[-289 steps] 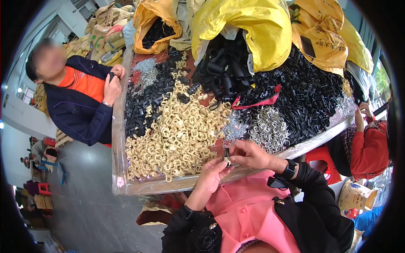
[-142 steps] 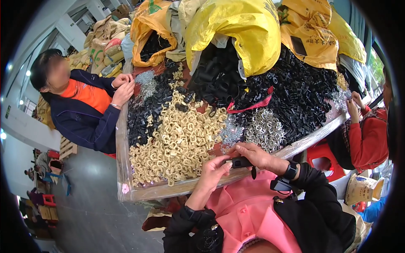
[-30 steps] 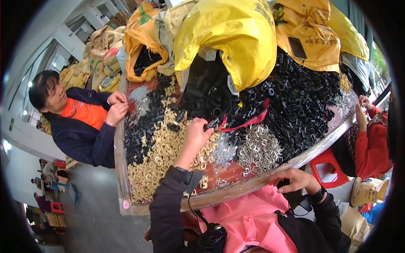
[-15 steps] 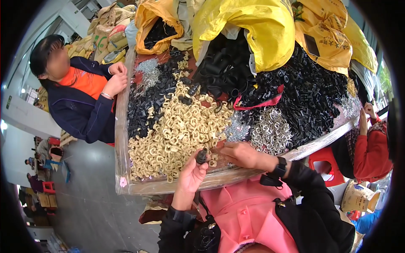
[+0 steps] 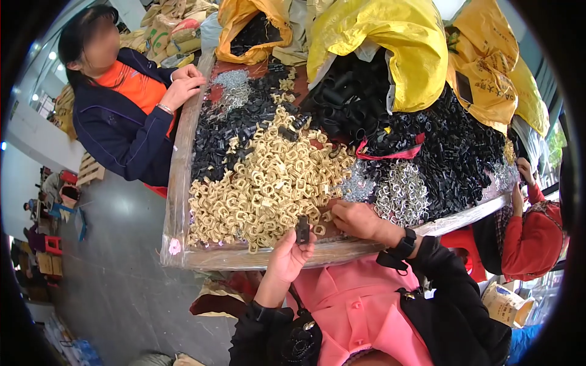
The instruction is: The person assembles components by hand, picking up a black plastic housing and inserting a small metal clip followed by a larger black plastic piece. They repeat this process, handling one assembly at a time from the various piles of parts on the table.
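Observation:
Near the front edge of the table, my left hand [image 5: 289, 257] pinches a small black plastic part [image 5: 303, 229] upright between thumb and fingers. My right hand [image 5: 359, 219] is beside it on the right, palm down with its fingers curled together. Its fingertips are at the edge of a big heap of tan plastic clips [image 5: 262, 183]; what they hold, if anything, is hidden. Just beyond that hand are a small pile of grey screws [image 5: 358, 186] and a pile of silver metal rings [image 5: 401, 194].
Black plastic parts [image 5: 455, 165] cover much of the table, whose wooden rim [image 5: 244, 258] is wrapped in clear film. A yellow bag [image 5: 390, 36] spills black tube pieces. One co-worker [image 5: 131, 110] sits at the left side, another in red [image 5: 532, 235] at the right.
The view has shifted, moving the table's contents rightward in the picture. My left hand has turned the black part, so another side shows. My right hand's fingers remain curled near the tan clips.

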Available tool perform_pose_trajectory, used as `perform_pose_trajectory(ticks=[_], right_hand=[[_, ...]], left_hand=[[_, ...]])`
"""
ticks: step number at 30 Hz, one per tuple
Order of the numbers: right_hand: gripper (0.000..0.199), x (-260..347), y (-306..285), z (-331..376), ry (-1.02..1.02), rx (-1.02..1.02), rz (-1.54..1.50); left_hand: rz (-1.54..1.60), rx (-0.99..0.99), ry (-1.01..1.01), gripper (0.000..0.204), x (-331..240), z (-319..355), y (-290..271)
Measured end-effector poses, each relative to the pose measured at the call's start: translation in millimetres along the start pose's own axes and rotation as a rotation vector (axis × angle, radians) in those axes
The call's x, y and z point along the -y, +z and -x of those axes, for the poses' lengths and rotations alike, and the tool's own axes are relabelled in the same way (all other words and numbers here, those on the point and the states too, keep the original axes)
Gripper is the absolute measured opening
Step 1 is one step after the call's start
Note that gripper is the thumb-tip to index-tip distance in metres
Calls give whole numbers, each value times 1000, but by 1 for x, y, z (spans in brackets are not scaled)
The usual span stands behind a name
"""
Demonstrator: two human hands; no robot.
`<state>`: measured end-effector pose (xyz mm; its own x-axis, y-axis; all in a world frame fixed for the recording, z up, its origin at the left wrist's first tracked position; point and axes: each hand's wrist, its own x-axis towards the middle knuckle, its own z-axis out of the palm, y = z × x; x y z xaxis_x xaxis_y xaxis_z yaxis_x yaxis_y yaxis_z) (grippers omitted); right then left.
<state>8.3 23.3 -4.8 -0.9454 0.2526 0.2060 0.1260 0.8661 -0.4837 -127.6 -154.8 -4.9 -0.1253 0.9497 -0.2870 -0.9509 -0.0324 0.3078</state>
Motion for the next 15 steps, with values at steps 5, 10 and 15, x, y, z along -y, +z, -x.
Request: perform_pose_trajectory(ticks=[5,10,15], right_hand=[[8,-3,-30,13,104,-10,-326],[9,-6,-40,21,416,92,-683],[10,-19,-46,37,467,50,-838]], left_hand=[[-140,-31,-25,35,7,-13,23],[-274,-31,-6,25,19,-28,30],[-715,-118,79,18,27,-37,20]])
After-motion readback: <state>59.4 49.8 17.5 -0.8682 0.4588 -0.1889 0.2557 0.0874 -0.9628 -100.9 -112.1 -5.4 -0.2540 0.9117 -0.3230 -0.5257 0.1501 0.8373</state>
